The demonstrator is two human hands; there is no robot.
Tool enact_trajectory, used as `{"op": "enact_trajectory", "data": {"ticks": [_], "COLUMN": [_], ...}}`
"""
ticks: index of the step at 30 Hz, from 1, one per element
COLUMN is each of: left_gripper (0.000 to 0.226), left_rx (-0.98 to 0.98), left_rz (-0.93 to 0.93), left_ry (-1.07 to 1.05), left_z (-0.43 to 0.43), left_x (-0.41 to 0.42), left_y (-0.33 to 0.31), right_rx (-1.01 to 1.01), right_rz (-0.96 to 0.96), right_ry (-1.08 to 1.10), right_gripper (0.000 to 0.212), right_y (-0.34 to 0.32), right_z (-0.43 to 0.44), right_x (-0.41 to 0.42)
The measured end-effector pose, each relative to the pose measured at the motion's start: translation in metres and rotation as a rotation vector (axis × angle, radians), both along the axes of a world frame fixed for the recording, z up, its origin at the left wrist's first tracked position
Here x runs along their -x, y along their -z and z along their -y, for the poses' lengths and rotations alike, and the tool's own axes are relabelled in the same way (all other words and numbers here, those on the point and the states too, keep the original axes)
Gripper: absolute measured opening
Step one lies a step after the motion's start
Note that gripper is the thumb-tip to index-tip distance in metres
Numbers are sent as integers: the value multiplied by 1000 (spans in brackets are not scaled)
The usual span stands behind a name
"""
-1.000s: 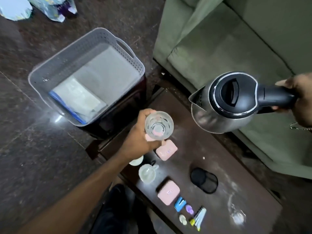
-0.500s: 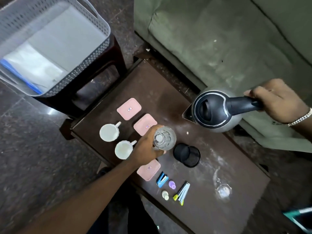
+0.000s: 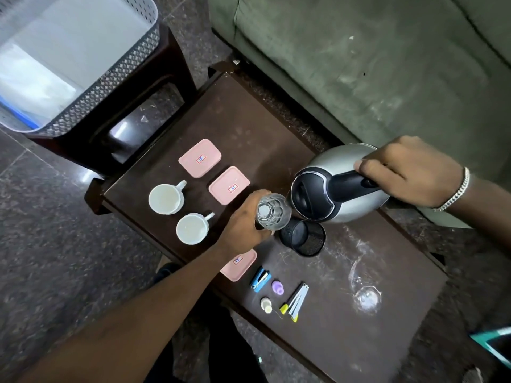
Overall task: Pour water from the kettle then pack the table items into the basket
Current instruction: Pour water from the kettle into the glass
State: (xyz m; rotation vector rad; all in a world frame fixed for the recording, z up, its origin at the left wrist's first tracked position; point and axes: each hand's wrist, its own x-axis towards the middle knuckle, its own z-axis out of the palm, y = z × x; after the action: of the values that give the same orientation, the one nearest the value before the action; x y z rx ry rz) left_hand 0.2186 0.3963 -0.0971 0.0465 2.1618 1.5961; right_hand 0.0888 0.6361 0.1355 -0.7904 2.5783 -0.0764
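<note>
My right hand (image 3: pixel 409 170) grips the black handle of the steel kettle (image 3: pixel 334 189), which is tipped with its spout toward a clear drinking glass (image 3: pixel 272 211). My left hand (image 3: pixel 243 222) holds that glass just above the dark table (image 3: pixel 359 341). On the table lie two white cups (image 3: pixel 166 199) (image 3: pixel 192 228), three pink boxes (image 3: pixel 199 158) (image 3: pixel 229 185) (image 3: pixel 239 265), a black mesh cup (image 3: pixel 304 239), a blue stapler (image 3: pixel 260 279), small bottles (image 3: pixel 277 288) and markers (image 3: pixel 296 301). The grey basket (image 3: pixel 116 87) stands at the top left on a stool.
A second clear glass (image 3: pixel 366 295) lies on its side at the table's right. A green sofa (image 3: pixel 387 64) borders the table's far side. The dark stool (image 3: pixel 154 111) under the basket touches the table's left corner. Stone floor lies to the left.
The view has swung down over the table. The glass came down toward the table and the kettle moved left and lower, its spout now right beside the glass.
</note>
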Motion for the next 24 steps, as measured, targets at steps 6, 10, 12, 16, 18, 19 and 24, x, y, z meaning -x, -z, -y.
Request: {"op": "enact_trajectory", "data": {"ticks": [6, 10, 12, 16, 18, 19, 24], "left_gripper": [87, 88, 87, 88, 87, 87, 84], "left_rx": [14, 27, 29, 32, 35, 37, 47], "left_rz": [8, 11, 9, 7, 4, 1, -9], "left_ry": [-5, 15, 26, 38, 47, 50, 63], "left_z": [1, 4, 5, 5, 7, 8, 10], "left_x": [-1, -1, 0, 2, 3, 4, 6], "left_y": [2, 5, 5, 3, 3, 3, 4], "right_rx": [-60, -104, -127, -147, -159, -166, -190], "right_rz": [-35, -49, -45, -64, -78, -84, -85], "right_ry": [-30, -34, -13, 3, 5, 4, 13], "right_gripper": [49, 49, 50, 60, 64, 66, 62], "right_y": [5, 3, 3, 4, 6, 7, 6], "right_z": [7, 14, 17, 22, 23, 24, 29], "right_x": [-10, -15, -18, -20, -21, -22, -26]}}
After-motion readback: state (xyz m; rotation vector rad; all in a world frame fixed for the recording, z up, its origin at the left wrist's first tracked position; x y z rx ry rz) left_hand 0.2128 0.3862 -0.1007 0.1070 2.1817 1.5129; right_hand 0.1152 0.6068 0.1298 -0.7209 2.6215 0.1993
